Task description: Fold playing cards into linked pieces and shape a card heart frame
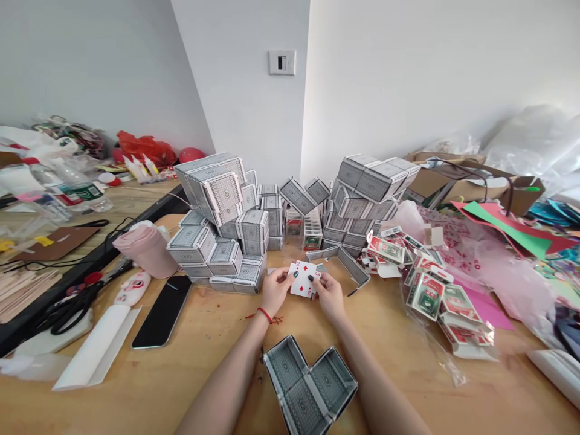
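Observation:
Between my two hands are playing cards (302,286), the front one a two of diamonds facing me, with the edge of another card at its right. My left hand (275,291) pinches the left side, its thumb on the face. From the right, my right hand (330,295) grips the other side, thumb also on the face. Below, between my forearms, sits an open L-shaped form (302,386) made of grey-backed cards. A bent strip of cards (348,266) stands just beyond my right hand. Behind my hands rise stacks of grey card-built boxes (247,226).
Red and green card packs (428,293) lie heaped at right beside crumpled plastic. A black phone (162,313), a white paper roll (97,347), scissors (75,305) and a pink roll (145,246) are at left. More card boxes (376,178) stand at back right.

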The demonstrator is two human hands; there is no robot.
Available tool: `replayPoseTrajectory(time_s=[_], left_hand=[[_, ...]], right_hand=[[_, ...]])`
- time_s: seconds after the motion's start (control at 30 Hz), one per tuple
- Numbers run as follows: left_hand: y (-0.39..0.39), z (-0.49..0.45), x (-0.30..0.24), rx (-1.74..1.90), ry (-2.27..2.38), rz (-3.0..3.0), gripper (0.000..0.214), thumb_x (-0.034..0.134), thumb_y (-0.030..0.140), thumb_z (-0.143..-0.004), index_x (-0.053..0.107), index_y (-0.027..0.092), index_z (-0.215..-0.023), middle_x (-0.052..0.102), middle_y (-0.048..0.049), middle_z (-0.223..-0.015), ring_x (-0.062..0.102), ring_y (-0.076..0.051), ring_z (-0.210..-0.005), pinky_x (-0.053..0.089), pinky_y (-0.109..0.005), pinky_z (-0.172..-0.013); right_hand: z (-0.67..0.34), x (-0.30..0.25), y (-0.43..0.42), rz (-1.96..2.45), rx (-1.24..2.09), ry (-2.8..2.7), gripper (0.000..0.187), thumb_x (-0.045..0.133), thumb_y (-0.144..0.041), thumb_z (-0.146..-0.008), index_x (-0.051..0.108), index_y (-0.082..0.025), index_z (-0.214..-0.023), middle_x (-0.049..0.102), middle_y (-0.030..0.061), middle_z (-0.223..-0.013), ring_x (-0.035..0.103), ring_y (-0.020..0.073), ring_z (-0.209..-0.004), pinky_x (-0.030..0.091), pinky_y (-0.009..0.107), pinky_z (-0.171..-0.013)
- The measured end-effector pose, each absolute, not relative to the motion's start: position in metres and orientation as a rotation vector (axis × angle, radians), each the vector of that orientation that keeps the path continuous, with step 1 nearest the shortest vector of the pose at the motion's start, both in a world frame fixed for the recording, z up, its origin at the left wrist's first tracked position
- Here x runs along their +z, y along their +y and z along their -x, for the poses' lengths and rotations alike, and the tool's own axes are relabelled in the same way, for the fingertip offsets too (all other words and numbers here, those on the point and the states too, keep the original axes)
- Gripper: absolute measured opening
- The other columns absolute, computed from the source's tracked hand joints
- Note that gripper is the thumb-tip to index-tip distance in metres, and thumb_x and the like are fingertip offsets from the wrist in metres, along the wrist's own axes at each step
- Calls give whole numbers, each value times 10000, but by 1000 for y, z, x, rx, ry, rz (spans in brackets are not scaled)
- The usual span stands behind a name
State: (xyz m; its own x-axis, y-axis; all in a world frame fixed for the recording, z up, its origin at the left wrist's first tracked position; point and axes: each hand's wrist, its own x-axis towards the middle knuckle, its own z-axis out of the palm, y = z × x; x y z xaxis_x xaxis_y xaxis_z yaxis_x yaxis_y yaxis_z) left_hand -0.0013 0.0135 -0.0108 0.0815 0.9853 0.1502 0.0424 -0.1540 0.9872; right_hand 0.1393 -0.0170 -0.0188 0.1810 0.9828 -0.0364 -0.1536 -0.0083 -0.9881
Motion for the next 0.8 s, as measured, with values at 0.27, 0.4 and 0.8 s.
replayPoseTrajectory(time_s=[0.27,0.4,0.8], left_hand=[[15,4,-12,1161,1176,-1371,273,610,383,-669,577,127,-582,582,-4,-538,505,-101,-481,408,-205,-453],[15,6,-10,1164,1222,-1436,312,601,384,-662,517,139,-487,496,28,-460,440,-86,-456,340,-197,-443],[14,4,-5,1162,1245,-1437,323,572,367,-683,511,145,-456,475,28,-443,411,-86,-451,319,-197,-440]], right_hand=[[-140,-18,-17,1178,1144,-984,403,625,-518,-641,565,-163,-821,645,21,-645,459,105,-395,352,226,-341],[-140,-17,-18,1159,1146,-987,369,626,-497,-650,565,-165,-799,624,4,-612,470,110,-416,358,226,-363],[-141,-20,-16,1180,1145,-984,377,638,-495,-632,565,-174,-816,643,17,-648,494,126,-441,363,228,-362]])
